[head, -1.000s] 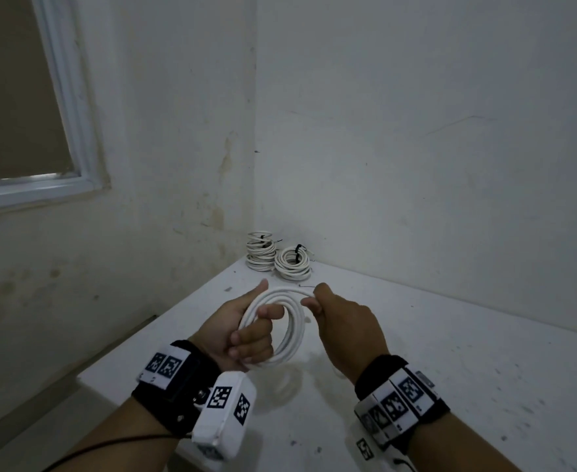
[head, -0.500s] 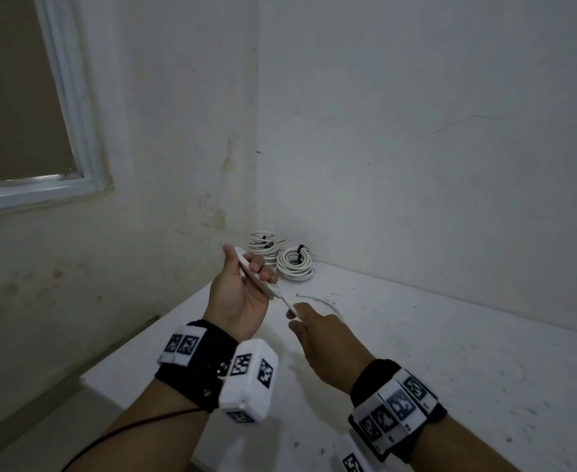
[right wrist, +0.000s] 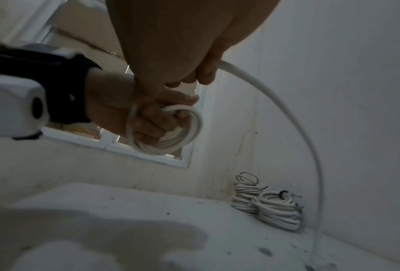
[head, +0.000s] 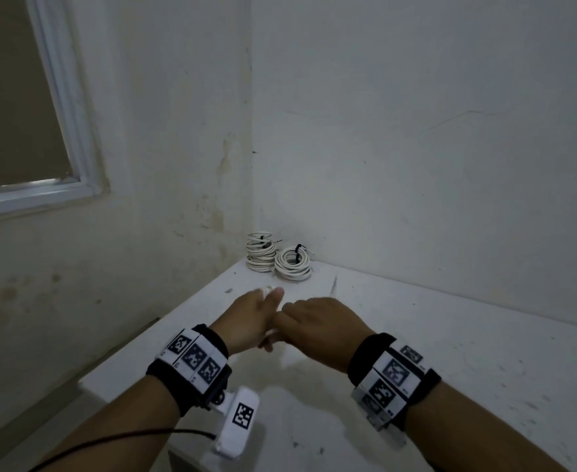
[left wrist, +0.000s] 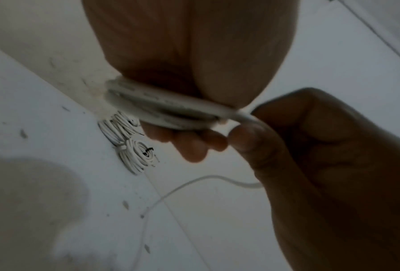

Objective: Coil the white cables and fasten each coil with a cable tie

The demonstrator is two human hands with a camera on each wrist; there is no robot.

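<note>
Above the bench (head: 416, 335), left hand (head: 249, 318) grips the white cable coil (right wrist: 168, 126); right hand (head: 317, 327) pinches the cable's loose tail (right wrist: 275, 102). Slack grip could let loops spring apart.

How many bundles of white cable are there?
3. Two tied coils, left coil and right coil, sit in the table's corner; one unfinished coil is in the left hand. More may be hidden.

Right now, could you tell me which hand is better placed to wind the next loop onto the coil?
The right hand. It already pinches the loose cable trailing to the table, while the left hand is occupied gripping the coil and probably should just hold it steady.
</note>
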